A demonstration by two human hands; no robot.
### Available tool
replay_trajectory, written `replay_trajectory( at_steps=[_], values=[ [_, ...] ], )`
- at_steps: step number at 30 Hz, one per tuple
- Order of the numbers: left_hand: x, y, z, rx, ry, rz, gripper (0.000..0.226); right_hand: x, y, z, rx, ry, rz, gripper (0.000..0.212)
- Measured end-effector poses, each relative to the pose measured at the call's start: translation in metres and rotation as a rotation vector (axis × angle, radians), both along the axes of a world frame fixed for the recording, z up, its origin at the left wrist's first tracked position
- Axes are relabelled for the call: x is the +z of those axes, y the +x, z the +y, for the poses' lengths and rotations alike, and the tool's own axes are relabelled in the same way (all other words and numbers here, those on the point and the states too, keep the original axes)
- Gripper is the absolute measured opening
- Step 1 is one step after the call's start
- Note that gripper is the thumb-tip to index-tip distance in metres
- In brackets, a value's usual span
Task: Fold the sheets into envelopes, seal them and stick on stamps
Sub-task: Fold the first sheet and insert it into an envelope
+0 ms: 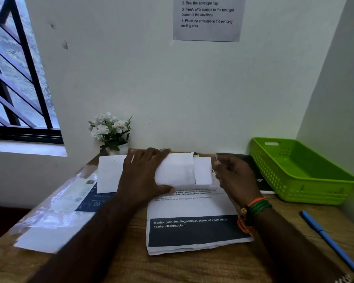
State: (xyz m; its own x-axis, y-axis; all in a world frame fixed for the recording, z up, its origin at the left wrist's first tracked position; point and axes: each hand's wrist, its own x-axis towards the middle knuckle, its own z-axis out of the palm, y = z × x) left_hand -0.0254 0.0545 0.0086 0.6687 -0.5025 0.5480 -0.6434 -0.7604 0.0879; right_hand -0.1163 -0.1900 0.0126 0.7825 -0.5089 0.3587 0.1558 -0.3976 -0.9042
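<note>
A white folded sheet point(178, 170) is held just above the wooden desk point(192, 266), at its far edge near the wall. My left hand point(143, 174) grips its middle, fingers laid over the top and thumb under the near edge. A left flap point(108, 174) and a narrower right flap point(202, 170) stick out on either side. My right hand point(235, 178), with bracelets at the wrist, has curled fingertips pinching the outer edge of the right flap. No stamps are visible.
A stack of printed sheets point(192, 231) lies under the folded one. A clear plastic packet of paper point(55, 209) is at the left, and a green basket point(302, 172), black notebook point(260, 176) and blue pen point(331, 242) at the right. Potted flowers point(110, 131) stand by the wall.
</note>
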Motion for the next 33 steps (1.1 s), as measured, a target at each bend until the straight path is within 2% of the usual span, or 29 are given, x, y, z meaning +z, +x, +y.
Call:
replay_trajectory(
  at_steps=[4, 9, 12, 18, 20, 25, 27, 30, 33],
  values=[
    [0.0, -0.001, -0.001, 0.0, 0.003, -0.002, 0.109, 0.004, -0.007, 0.008, 0.024, -0.106, 0.028, 0.017],
    [0.0, -0.003, -0.003, -0.018, 0.002, 0.017, 0.111, 0.008, -0.012, 0.022, 0.154, -0.157, -0.047, 0.017],
    [0.0, -0.003, -0.006, -0.043, 0.005, 0.019, 0.109, 0.004, -0.012, 0.028, 0.219, -0.253, -0.011, 0.019],
    [-0.002, -0.005, -0.009, -0.061, 0.013, 0.03, 0.108, -0.008, -0.007, 0.029, 0.344, -0.167, 0.053, 0.013],
    [-0.001, -0.007, -0.008, -0.07, 0.004, 0.014, 0.109, -0.009, -0.006, 0.027, 0.287, -0.092, 0.03, 0.013],
    [0.001, -0.016, -0.011, -0.14, -0.024, 0.019, 0.101, -0.006, -0.007, 0.028, 0.18, 0.078, -0.108, 0.054],
    [0.002, -0.019, -0.014, -0.138, -0.049, 0.015, 0.091, -0.006, -0.005, 0.027, 0.131, 0.128, -0.143, 0.048],
    [0.001, -0.021, -0.018, -0.131, -0.096, -0.02, 0.077, -0.007, -0.003, 0.026, 0.05, 0.063, -0.193, 0.032],
    [0.0, -0.022, -0.02, -0.124, -0.126, -0.025, 0.072, -0.006, -0.004, 0.028, 0.033, -0.019, -0.217, 0.025]
  ],
)
